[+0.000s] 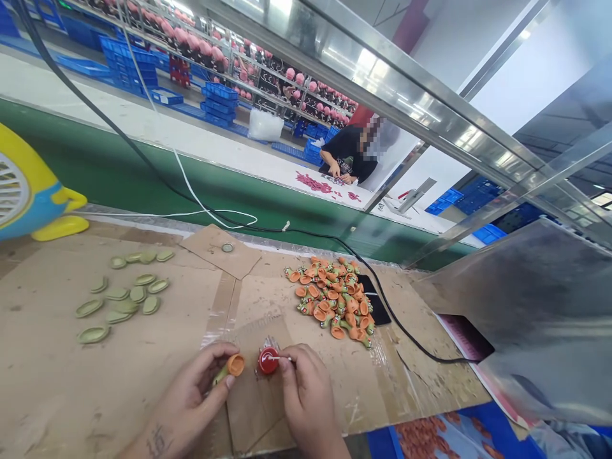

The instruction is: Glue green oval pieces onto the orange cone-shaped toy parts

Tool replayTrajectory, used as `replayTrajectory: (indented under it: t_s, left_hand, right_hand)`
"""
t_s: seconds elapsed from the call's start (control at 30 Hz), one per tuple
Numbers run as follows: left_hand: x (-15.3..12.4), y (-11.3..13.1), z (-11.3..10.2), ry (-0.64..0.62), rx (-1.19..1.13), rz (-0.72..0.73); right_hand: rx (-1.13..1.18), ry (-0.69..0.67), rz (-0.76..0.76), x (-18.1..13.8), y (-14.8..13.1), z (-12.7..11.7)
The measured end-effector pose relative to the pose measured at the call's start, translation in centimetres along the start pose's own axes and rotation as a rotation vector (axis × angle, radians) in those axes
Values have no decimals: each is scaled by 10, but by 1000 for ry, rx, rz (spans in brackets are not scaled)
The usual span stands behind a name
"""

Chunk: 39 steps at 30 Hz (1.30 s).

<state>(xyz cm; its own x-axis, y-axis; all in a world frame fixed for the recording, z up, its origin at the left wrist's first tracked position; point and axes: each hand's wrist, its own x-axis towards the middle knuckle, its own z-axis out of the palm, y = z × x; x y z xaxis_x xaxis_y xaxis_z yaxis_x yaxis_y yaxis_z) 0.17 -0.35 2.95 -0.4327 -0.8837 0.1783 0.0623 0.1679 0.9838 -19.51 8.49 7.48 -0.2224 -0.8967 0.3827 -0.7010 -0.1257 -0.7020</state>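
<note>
My left hand (191, 398) pinches a small orange and green toy piece (230, 367) just above the cardboard-covered table (57, 389). My right hand (306, 392) grips a thin white stick (282, 359) whose tip rests in a small red paint pot (268, 361) standing on the cardboard. The two hands are close together at the near edge. A pile of several similar orange and green pieces (335, 299) lies further back to the right. Several flat green leaf-like pieces (122, 296) are spread out on the left.
A black cable (306, 232) crosses the table toward a black phone (375, 306) beside the pile. A yellow and blue fan (29, 194) stands at far left. A metal sheet (535, 312) slopes at right. Behind a green conveyor (119, 172), another person (351, 156) works at a bench.
</note>
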Motion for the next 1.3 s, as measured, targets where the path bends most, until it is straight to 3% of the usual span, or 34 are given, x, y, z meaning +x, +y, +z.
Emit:
replayTrajectory:
  t_s: [0.13,0.33,0.43,0.6,1.07,1.3]
  left_hand:
    - [3,3,-1,19,22,47]
    - [1,4,0,2,6,10]
    - [3,6,0,-2,5,24]
    - [3,5,0,0,-3,32]
    - [5,8,-2,6,52,-8]
    - [4,-1,-4,95,-3,-124]
  right_hand:
    - [10,24,-2,-1,-4,-4]
    - [240,223,132,-7,-18,0]
    - [364,164,214,-8,-21,9]
    - [358,61,151,-5,-19,20]
    - [238,93,1,6,-21,27]
    - [273,195,130,5,-14,4]
